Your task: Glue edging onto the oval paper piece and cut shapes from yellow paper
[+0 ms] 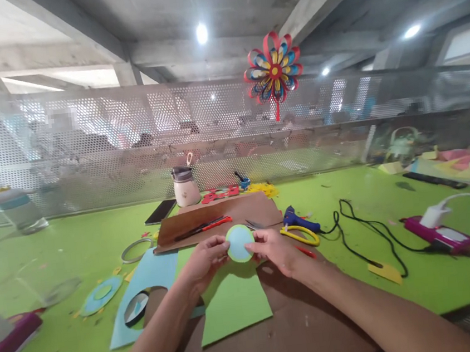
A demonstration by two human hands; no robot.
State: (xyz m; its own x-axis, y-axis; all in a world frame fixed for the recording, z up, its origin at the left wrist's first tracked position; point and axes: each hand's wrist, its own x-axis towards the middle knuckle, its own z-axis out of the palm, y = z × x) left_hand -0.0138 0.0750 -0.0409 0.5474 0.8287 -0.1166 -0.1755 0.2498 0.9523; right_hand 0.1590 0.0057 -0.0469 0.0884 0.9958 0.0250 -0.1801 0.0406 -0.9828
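Observation:
Both my hands hold up a round paper disc, light blue with a green rim, above the table. My left hand pinches its left edge and my right hand pinches its right edge. Under the hands lies a green paper sheet on brown cardboard. A light blue sheet with a round hole cut out lies to the left.
On the green table are a brown board with red-handled cutters, a blue glue gun, yellow scissors, a black cable, a pink power strip, a white jar, a phone and a paper pinwheel on the mesh fence.

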